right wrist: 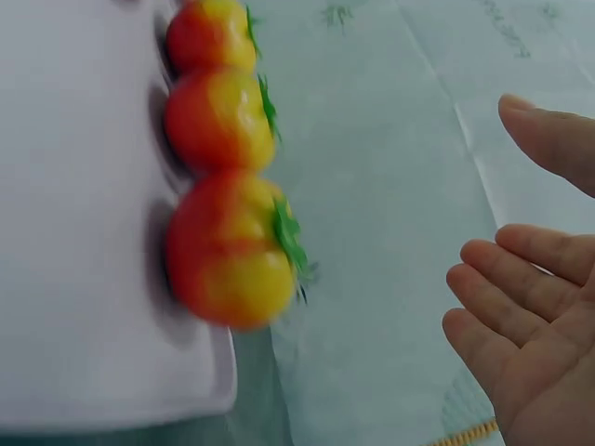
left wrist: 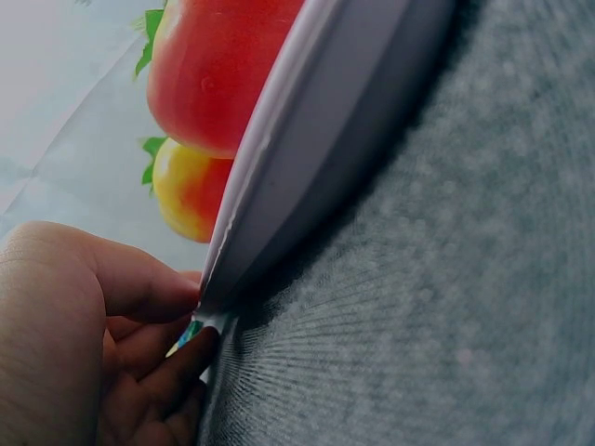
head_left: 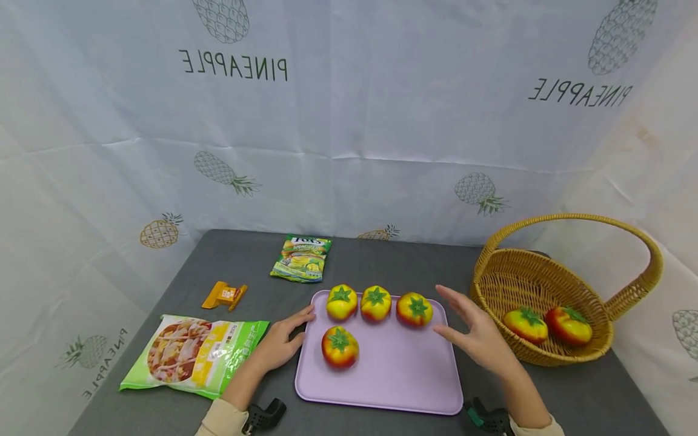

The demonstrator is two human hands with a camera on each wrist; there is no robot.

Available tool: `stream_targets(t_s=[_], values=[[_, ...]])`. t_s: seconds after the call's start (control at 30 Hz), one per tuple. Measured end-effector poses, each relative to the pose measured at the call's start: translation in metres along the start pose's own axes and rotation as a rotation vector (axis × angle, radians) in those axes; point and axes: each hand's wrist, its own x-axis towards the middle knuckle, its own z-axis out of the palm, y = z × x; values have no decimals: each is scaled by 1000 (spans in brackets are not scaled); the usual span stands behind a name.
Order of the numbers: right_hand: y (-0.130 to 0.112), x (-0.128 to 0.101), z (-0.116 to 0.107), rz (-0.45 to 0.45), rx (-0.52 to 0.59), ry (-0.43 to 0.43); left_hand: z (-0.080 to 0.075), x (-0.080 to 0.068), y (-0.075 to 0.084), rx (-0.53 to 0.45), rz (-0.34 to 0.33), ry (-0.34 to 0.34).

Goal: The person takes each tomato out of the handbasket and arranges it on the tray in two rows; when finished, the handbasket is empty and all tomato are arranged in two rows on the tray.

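Observation:
On the lilac tray (head_left: 392,378), three red-yellow tomato-like fruits stand in a row along the far edge; the right-hand fruit (head_left: 414,309) is closest to my right hand. One more fruit (head_left: 340,347) sits nearer, towards the left. My left hand (head_left: 278,343) touches the tray's left side, its thumb (left wrist: 153,283) right at the rim in the left wrist view. Above the tray's right edge, my right hand (head_left: 480,333) is held with fingers and thumb spread, holding nothing. In the right wrist view, its palm (right wrist: 558,372) shows apart from the fruits.
To the right stands a wicker basket (head_left: 507,272) with a tall handle and two similar fruits inside. A green food bag (head_left: 191,354), a small orange packet (head_left: 225,295) and a Fox's candy bag (head_left: 302,259) lie on the dark table (head_left: 414,260). A pineapple-print curtain (head_left: 349,121) hangs behind.

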Motion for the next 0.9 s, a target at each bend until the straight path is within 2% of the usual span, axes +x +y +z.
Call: stream_targets(t_s=[0.13,0.47,0.77,0.9], values=[[9,-6,-25,28,-28,17,0,-1,-1,-5,-18,-5],[20,-18,-82,155,-179,25,1,0,-1,8,4,3],[44,-26,-131,232,-198,41,0,1,-1,-7,-15,-9],[57,-26,-147,261,-206,4,0,0,0,0,-3,-3]])
